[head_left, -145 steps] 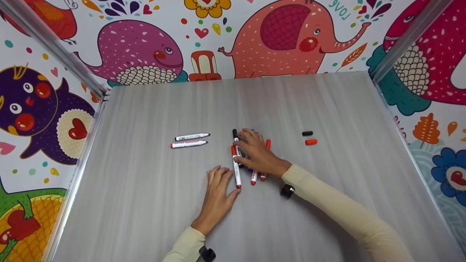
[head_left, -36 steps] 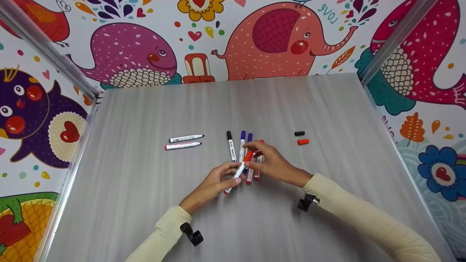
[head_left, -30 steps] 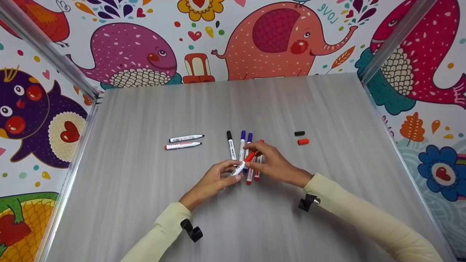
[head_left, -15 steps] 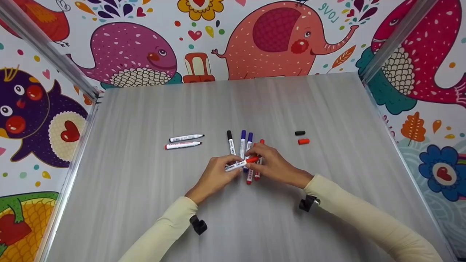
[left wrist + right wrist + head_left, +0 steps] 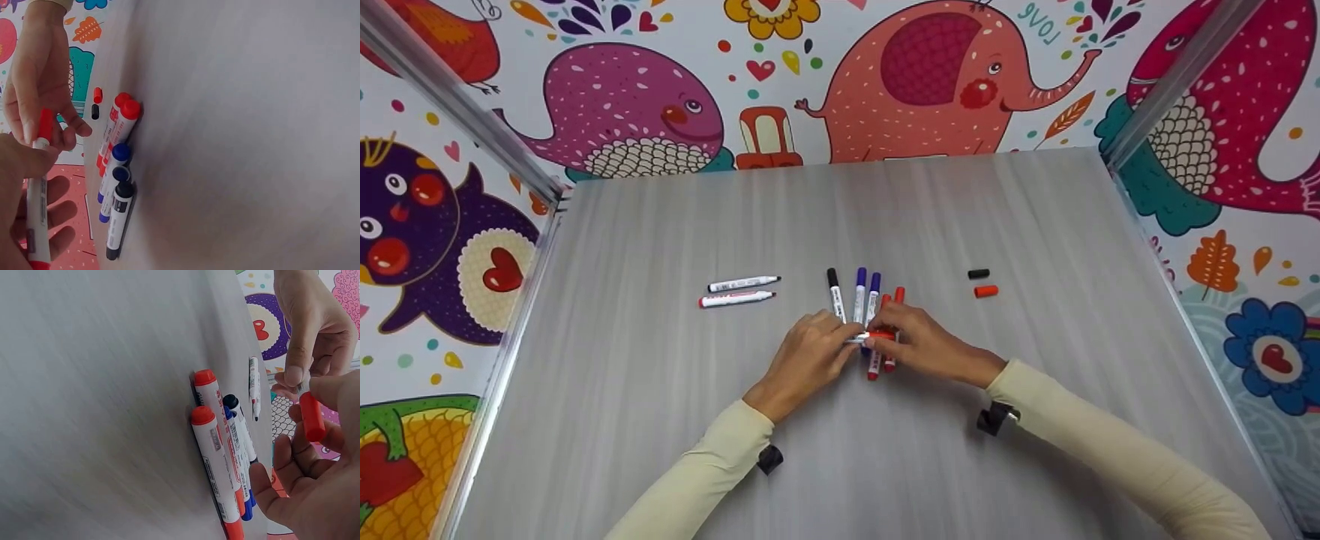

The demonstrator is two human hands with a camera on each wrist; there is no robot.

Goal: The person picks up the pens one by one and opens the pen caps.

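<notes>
Two hands meet over a grey wood-grain surface [image 5: 622, 420], at the centre of the frame, to hold a red-capped marker [image 5: 37, 202]. The left hand [image 5: 810, 349] has its fingers curled around the white barrel; the right hand [image 5: 924, 341] pinches the red cap [image 5: 313, 417] between thumb and fingers. From the head camera, the marker's long axis runs nearly level across the frame, its cap end pointing right. In the left wrist view the same marker stands almost upright, cap at the top.

Directly under the hands lies a fan of capped markers, caps toward the top of the frame: one black-capped marker [image 5: 836, 294], two blue-capped markers [image 5: 860, 294] and two red markers [image 5: 874, 365]. The hands and the gripped marker cross over this row and hide its middle from above.

Left of centre, two uncapped markers lie side by side, one with a black end [image 5: 744, 284], one with a red end [image 5: 737, 299], tips pointing right. Right of centre rest a loose black cap [image 5: 979, 274] and a loose red cap [image 5: 986, 291], near each other. Cartoon animals, among them an elephant [image 5: 870, 97], cover the backdrop along the top.
</notes>
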